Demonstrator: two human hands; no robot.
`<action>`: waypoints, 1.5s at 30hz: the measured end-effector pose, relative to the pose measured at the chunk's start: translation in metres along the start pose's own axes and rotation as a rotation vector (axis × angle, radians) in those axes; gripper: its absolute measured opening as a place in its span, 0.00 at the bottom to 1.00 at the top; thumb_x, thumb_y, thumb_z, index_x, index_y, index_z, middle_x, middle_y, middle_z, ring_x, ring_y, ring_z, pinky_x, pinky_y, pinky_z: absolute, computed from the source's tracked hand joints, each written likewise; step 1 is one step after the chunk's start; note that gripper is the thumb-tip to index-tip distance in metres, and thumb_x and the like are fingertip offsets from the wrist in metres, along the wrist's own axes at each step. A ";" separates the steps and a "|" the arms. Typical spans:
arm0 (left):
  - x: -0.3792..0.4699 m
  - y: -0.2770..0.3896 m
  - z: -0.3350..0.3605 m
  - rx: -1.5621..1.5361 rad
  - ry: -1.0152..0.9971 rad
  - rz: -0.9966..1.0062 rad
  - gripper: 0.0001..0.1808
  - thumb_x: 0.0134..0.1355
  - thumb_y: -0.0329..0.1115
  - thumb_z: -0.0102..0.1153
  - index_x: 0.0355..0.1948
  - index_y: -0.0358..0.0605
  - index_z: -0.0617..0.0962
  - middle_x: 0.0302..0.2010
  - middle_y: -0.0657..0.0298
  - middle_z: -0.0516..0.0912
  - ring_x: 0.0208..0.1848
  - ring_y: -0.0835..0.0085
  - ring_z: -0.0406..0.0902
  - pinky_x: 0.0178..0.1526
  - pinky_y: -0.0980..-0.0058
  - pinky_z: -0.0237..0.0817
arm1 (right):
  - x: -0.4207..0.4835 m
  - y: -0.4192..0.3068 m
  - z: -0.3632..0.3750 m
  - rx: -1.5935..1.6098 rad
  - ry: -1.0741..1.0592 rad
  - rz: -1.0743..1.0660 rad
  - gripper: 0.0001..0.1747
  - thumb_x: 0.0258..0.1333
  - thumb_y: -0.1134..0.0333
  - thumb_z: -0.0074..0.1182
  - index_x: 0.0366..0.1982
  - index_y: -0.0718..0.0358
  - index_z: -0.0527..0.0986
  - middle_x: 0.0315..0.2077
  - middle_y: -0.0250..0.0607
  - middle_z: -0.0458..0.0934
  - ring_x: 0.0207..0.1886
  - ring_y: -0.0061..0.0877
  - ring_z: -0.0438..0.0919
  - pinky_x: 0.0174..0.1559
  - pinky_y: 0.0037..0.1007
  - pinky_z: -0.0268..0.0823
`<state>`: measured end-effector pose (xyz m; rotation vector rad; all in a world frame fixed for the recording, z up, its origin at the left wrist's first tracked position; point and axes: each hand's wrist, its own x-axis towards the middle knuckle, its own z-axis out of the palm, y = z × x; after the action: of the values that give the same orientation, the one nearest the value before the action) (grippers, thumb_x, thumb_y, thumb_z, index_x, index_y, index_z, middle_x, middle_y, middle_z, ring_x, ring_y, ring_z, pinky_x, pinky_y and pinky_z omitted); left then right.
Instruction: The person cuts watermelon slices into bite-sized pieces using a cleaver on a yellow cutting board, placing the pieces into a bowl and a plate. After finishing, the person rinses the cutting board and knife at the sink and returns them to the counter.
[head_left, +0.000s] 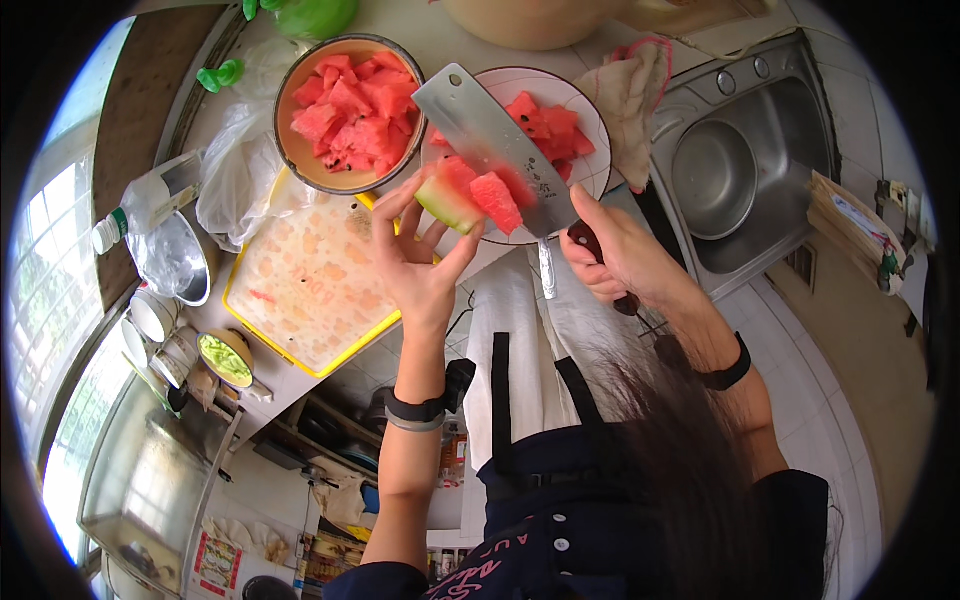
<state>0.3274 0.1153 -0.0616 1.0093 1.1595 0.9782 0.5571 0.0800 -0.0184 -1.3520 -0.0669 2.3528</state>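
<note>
My left hand (422, 247) grips a watermelon piece by its green rind (448, 204). Red flesh on that piece reaches up to the broad steel blade of a cleaver (480, 124). Around the cleaver's dark handle, my right hand (615, 251) is closed. A loose chunk of watermelon (495, 201) rests by the blade's lower edge. Beneath both hands is a white plate (596, 124) with cut watermelon (551, 127) on it, partly hidden by the blade. Left of the plate stands an enamel bowl (283, 154) heaped with watermelon chunks (356, 112). A fork or spoon handle (548, 277) juts from the plate's near edge.
A yellow-edged cutting board (300, 277) lies at the left, spotted with juice. Beyond it are a plastic bottle (161, 191), a plastic bag (238, 172), stacked cups (154, 311) and a small bowl of green pieces (225, 358). A cloth (626, 105) and a steel sink (795, 172) are to the right.
</note>
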 end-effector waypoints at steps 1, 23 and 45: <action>-0.001 0.001 -0.001 0.027 0.017 0.005 0.39 0.46 0.13 0.71 0.60 0.40 0.69 0.63 0.55 0.69 0.68 0.59 0.69 0.62 0.59 0.76 | 0.001 0.001 0.001 -0.049 0.036 -0.066 0.37 0.72 0.35 0.35 0.16 0.55 0.58 0.11 0.23 0.55 0.12 0.11 0.49 0.16 0.20 0.42; -0.021 0.007 -0.033 -0.457 0.251 -0.570 0.25 0.75 0.43 0.50 0.69 0.54 0.63 0.57 0.65 0.77 0.55 0.70 0.79 0.56 0.66 0.76 | -0.011 0.018 -0.004 -0.958 0.100 -0.806 0.36 0.63 0.38 0.53 0.22 0.68 0.69 0.15 0.45 0.62 0.19 0.40 0.60 0.23 0.34 0.59; -0.026 0.024 -0.003 -0.484 0.170 -0.541 0.20 0.71 0.33 0.54 0.62 0.42 0.70 0.59 0.56 0.78 0.57 0.64 0.80 0.55 0.62 0.76 | 0.008 0.022 -0.002 -1.022 0.209 -0.806 0.34 0.64 0.41 0.54 0.25 0.69 0.70 0.16 0.47 0.63 0.19 0.40 0.61 0.24 0.34 0.60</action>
<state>0.3187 0.0971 -0.0329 0.2071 1.1707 0.8498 0.5476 0.0627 -0.0318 -1.5167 -1.5826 1.4429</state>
